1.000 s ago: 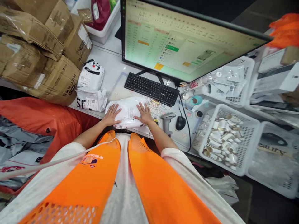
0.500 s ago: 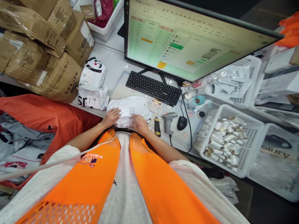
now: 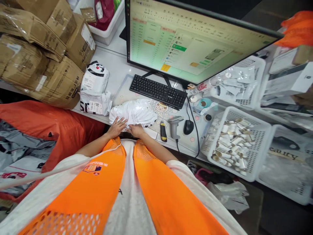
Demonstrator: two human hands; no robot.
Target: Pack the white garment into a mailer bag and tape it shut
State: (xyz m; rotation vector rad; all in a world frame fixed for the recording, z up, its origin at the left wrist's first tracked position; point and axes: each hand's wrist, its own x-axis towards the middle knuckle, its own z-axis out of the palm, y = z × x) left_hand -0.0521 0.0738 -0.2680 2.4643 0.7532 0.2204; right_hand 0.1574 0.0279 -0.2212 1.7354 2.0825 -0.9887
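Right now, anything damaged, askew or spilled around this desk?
Yes: the cardboard cartons at left on the desk look dented and buckled, not square. Crumpled whitish plastic lies loose below desk level at lower right. No spill visible. The white plastic parcel is wrinkled, probably just soft packaging.

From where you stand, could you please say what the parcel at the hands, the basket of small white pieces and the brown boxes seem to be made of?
Parcel: probably thin, glossy plastic film, given its wrinkles and highlights. Basket: likely rigid, moulded plastic, with regular slots in its walls. Boxes: apparently mostly matte cardboard, with creased, printed faces.
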